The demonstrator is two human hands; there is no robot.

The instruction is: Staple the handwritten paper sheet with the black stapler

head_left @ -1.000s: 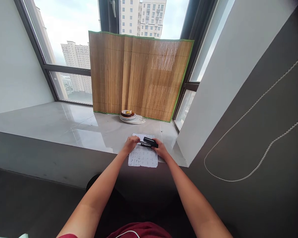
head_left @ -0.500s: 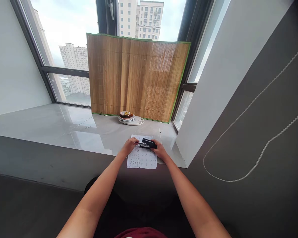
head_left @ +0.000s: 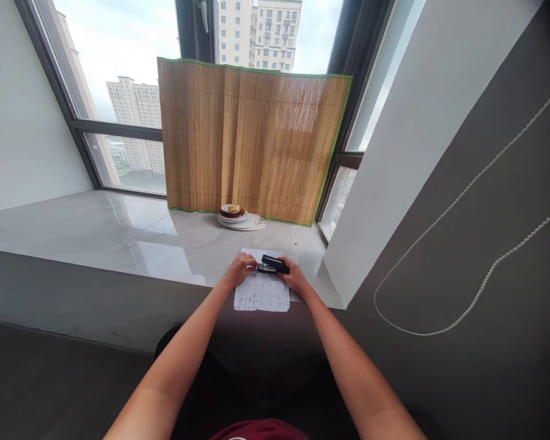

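A black stapler is held over the sheets of paper at the sill's front edge, its jaws spread toward the left. My right hand is wrapped round the stapler's right end. At the stapler's left tip is my left hand, its fingers pinched together; whether something small is between them cannot be made out. The paper carries handwritten marks, and its near end hangs past the sill edge.
Behind the paper, a stack of plates stands on the tiled windowsill. A bamboo mat with green edging leans against the window. At the right, a beaded cord hangs in a loop by the wall.
My left hand has shifted slightly at the stapler's left end, and the metal part there looks pushed further in. The right hand keeps its hold on the stapler.
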